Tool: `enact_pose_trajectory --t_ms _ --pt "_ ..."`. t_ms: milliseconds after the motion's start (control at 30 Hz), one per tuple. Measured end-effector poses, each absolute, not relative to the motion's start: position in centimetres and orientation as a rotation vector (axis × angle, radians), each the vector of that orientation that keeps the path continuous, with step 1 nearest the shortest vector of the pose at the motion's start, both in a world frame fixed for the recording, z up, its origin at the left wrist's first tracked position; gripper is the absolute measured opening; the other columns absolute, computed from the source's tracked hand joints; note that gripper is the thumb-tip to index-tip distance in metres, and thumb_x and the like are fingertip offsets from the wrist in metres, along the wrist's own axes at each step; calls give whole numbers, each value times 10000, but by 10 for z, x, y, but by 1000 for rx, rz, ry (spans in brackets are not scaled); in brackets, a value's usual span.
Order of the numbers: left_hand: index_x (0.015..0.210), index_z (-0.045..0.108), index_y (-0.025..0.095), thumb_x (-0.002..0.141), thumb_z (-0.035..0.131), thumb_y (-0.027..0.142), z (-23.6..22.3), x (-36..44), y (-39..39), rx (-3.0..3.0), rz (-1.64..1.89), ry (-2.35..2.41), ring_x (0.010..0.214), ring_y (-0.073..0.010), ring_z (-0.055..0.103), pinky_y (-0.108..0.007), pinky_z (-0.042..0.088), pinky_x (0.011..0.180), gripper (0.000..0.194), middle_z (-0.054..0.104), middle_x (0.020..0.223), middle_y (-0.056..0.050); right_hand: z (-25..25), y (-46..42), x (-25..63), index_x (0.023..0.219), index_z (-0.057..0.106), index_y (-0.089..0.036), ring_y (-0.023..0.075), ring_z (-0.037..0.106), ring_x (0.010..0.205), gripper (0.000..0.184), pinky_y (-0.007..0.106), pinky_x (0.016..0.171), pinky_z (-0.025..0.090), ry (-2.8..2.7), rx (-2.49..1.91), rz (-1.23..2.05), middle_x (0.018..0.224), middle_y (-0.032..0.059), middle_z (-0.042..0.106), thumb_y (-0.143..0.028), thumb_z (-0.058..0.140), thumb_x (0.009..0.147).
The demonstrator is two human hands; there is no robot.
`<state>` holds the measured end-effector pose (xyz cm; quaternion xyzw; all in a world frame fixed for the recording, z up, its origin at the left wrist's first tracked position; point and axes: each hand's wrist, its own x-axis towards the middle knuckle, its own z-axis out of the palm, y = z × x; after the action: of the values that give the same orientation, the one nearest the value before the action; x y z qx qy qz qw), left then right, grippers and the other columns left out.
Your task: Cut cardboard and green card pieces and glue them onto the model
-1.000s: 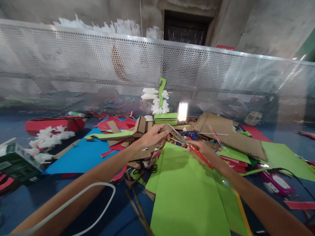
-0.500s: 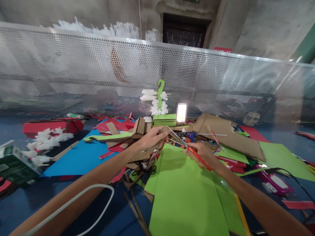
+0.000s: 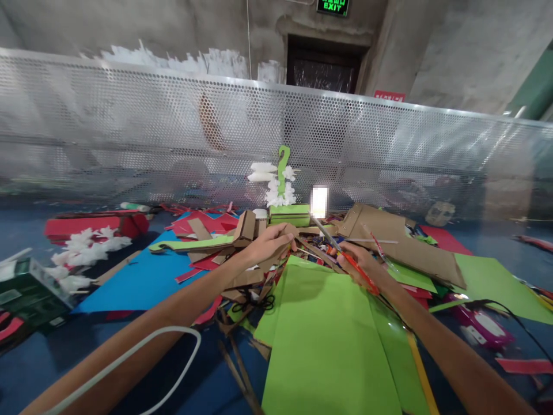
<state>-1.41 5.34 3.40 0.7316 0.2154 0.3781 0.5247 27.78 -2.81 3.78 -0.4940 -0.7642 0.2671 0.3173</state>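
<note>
Left hand [image 3: 273,243] pinching brown cardboard [image 3: 309,245], right hand [image 3: 359,259] closed around scissors [image 3: 341,251], red handles [image 3: 358,271], slim grey blades [image 3: 327,233]

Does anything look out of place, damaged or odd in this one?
Yes. The white rectangle beside the green box has blocky, pixelated edges, unlike its surroundings; I can't tell what it is. White paint on the wall behind ends in ragged strokes, looking unfinished. Scraps lie jumbled around the left hand.
</note>
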Motion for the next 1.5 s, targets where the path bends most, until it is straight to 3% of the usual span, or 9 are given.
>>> enact_pose_trajectory --t_ms 133,267,500,700,833,1033,1500 --pt "960 561 168 989 619 467 30 -12 54 1730 906 493 514 -95 566 -237 435 512 306 733 863 -52 30 -29 276 1289 620 -170 184 534 644 703 272 579 341 -2198 -1331 653 788 34 647 -760 527 919" --pt "989 589 157 1005 592 469 29 -11 53 1800 880 545 527 -92 571 -228 423 503 313 730 883 -53 26 -33 271 1340 603 -180 176 519 608 693 271 575 296 -2282 -1425 576 742 15 635 -739 508 942" --pt "1008 580 166 984 603 525 32 -9 49 1829 873 592 505 -90 557 -225 413 482 361 724 855 -36 34 -38 266 1457 589 -170 272 659 745 789 309 672 390 -2319 -1564 307 848 97 742 -750 526 926" --pt "974 569 165 997 584 535 31 -10 45 1899 904 581 525 -86 555 -215 426 506 371 719 831 -40 37 -39 266 1437 626 -192 366 728 920 753 381 802 459 -2337 -1625 143 986 163 790 -737 545 923" --pt "1017 559 167 1014 572 507 26 -11 48 1891 905 537 527 -82 568 -211 432 501 340 727 880 -49 38 -40 267 1402 652 -210 351 728 905 698 367 781 452 -2315 -1603 165 990 151 792 -712 564 925" --pt "1013 562 165 1017 566 508 27 -11 45 1921 898 540 551 -89 573 -215 453 515 343 729 895 -62 38 -40 268 1288 723 -203 262 668 674 616 314 663 388 -2273 -1531 276 746 73 742 -686 567 938" --pt "975 567 165 1009 562 551 25 -7 40 1886 939 549 512 -87 541 -233 439 510 387 695 832 -32 34 -41 267 1245 744 -228 276 686 708 620 309 666 364 -2308 -1570 60 709 68 726 -727 532 944"
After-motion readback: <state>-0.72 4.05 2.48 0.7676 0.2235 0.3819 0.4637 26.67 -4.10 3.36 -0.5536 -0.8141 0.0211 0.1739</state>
